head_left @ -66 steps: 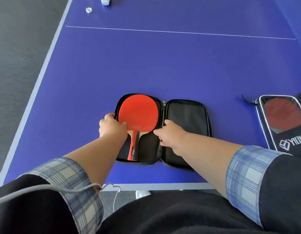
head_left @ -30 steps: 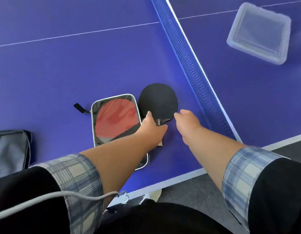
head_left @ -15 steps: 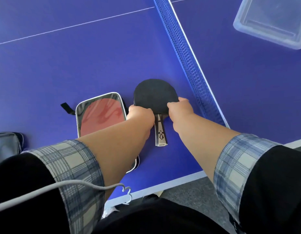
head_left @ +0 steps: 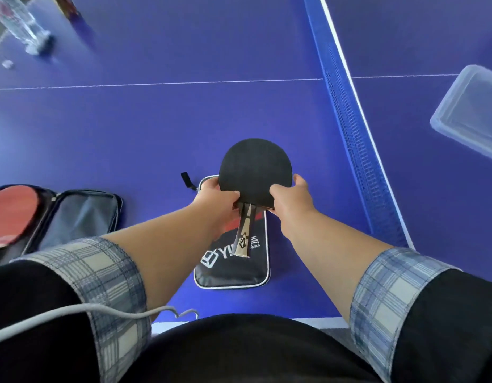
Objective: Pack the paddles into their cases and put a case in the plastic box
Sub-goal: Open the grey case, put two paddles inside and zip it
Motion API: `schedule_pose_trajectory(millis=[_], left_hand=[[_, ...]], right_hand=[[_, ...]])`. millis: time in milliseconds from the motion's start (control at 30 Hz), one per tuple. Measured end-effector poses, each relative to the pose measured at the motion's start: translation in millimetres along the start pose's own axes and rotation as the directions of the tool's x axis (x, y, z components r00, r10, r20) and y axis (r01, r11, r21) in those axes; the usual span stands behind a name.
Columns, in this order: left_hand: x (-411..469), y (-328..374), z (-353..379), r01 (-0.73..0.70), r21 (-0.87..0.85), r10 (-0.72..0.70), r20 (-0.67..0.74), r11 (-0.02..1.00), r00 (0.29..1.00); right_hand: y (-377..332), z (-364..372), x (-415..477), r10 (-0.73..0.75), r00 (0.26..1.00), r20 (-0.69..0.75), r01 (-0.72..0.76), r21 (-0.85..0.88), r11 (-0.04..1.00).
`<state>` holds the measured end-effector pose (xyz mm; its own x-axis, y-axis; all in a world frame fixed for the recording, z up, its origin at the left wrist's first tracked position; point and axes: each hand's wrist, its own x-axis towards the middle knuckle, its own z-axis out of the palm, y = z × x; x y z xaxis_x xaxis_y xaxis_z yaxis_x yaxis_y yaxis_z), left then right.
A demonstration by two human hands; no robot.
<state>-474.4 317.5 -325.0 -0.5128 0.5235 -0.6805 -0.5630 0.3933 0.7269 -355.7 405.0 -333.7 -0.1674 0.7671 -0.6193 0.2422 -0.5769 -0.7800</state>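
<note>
Paddles, packing status.

Item 1: black paddle (head_left: 255, 170), unpacked. It is held over the top end of the closed case (head_left: 233, 269), blade to 12 o'clock, handle to 6. Left hand (head_left: 215, 197) has its fingers curled round the blade's lower edge at 8 o'clock. Right hand (head_left: 290, 201) pinches the edge at 4 o'clock.

Item 2: closed case, at centre near the table (head_left: 156, 120) edge. A red patch shows through its window (a paddle inside, most likely), so this one counts as packed.

Item 3: red paddle (head_left: 12, 211), lying in the open case (head_left: 81, 214) at 9 o'clock, lid not yet shut.

Item 4: box (head_left: 471, 111), at 2 o'clock beyond the net (head_left: 349, 128), nothing seen in it.

Outstanding: house the black paddle, zip the open case, carry a case to the box.

Change from half a second earlier: the black paddle then lay on the table just right of the closed case, both hands at its neck. It is now lifted and brought leftward over that case.
</note>
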Motion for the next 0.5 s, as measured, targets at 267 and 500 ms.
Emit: schedule_pose_trajectory(millis=[267,500], left_hand=[[1.2,10.7,-128.2,-0.018,0.089,0.028,-0.113,0.996,0.993],[7.6,13.5,-266.5,-0.110,0.282,0.150,-0.122,0.953,0.981]], right_hand=[[15.4,107.4,-48.4,-0.160,0.986,0.042,0.165,-0.287,0.944],[60.9,225.2,-98.0,-0.178,0.978,0.105,0.203,-0.329,0.922]])
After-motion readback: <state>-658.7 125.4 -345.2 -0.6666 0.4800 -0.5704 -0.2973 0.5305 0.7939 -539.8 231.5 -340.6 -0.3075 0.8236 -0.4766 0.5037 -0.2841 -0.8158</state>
